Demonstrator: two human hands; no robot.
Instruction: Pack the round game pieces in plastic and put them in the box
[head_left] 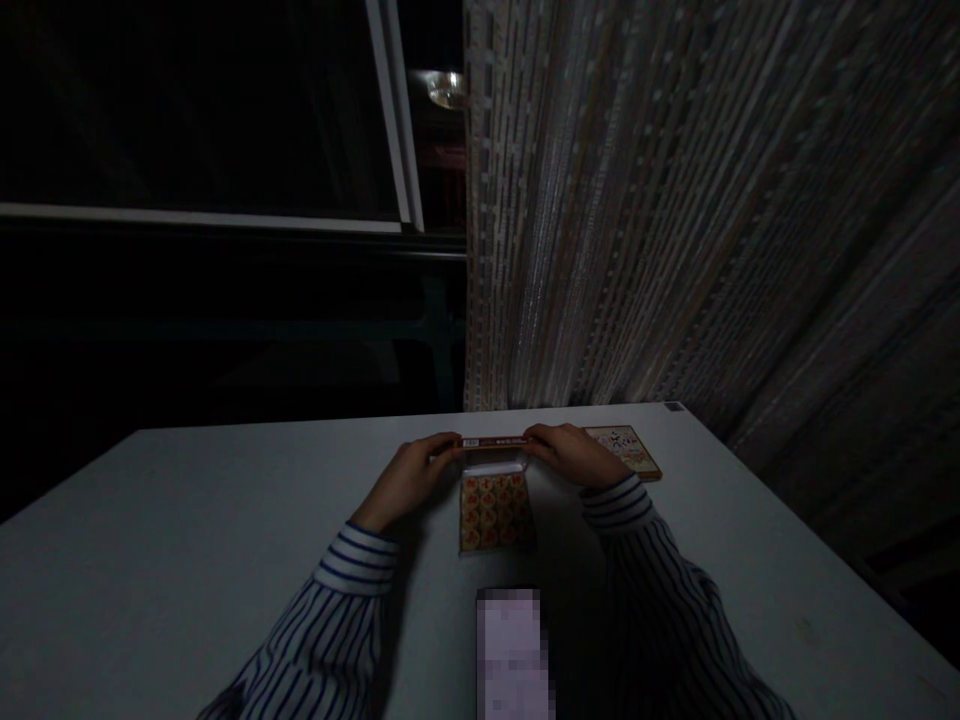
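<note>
A shallow box of round Chinese chess pieces (495, 515) with red characters, set in rows, is in front of me on the table. At its far end stands a cardboard box lid (495, 443), its narrow edge facing me with a barcode on it. My left hand (416, 475) grips the left end of this lid, fingers closed on it. The right end is pinched by my right hand (574, 452). Whether the lid is joined to the box I cannot tell. Some fingertips are hidden behind it.
A flat printed box (626, 452) lies just beyond my right hand. Near me on the white table (225, 560) is a phone (514, 650) with its screen blurred out. A striped string curtain (600, 200) hangs behind the table, beside a dark window frame (397, 120).
</note>
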